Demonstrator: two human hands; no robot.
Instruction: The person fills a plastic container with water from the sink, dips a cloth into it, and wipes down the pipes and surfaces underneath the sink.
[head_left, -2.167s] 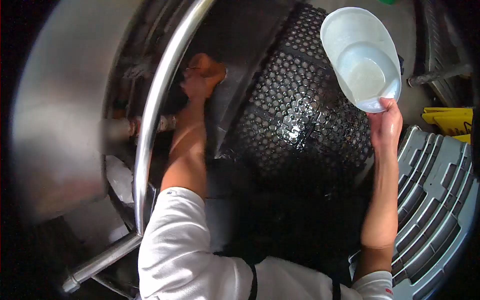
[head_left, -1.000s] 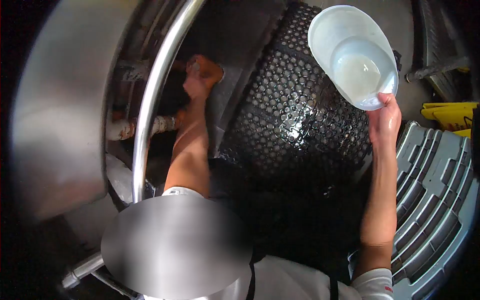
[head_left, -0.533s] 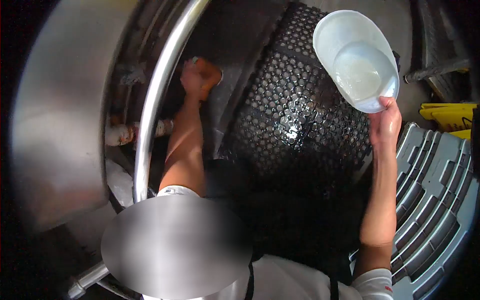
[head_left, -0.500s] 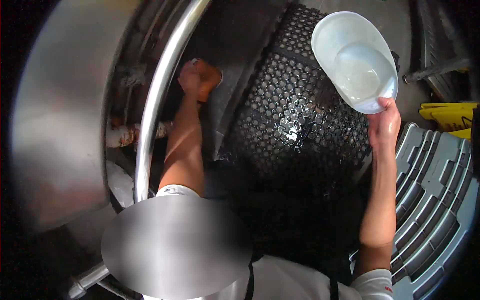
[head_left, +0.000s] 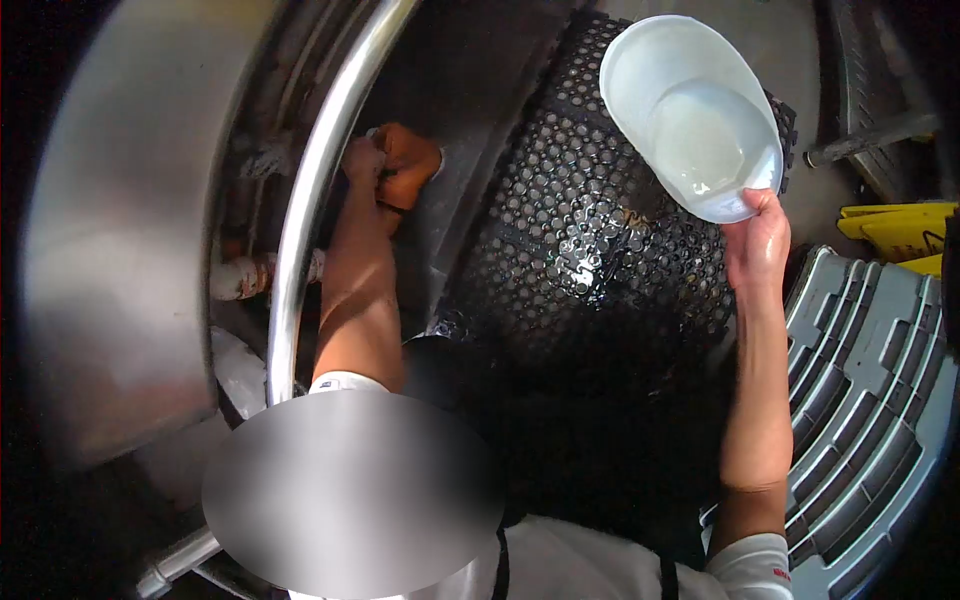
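My right hand [head_left: 762,245] is closed on the near rim of a white plastic bucket [head_left: 640,75], which I hold out over the floor mat. The bucket's mouth faces me, and its pale inside has a wet shine near the bottom. Over on the left, beyond the curved metal rail, my left hand [head_left: 364,160] is closed at the side of a bunched orange cloth [head_left: 408,165]. Its fingers are partly hidden, and the cloth's exact shape is hard to make out in the shade.
A wet black rubber mat [head_left: 560,190] with round holes covers the floor ahead. The shiny metal rail [head_left: 300,230] curves past my left arm, beside a large steel surface [head_left: 120,250]. Stacked grey plastic crates [head_left: 860,400] and a yellow object [head_left: 895,232] stand at the right.
The bucket and my right hand have shifted slightly left and up. My left hand has moved a little left, showing more of the orange cloth.
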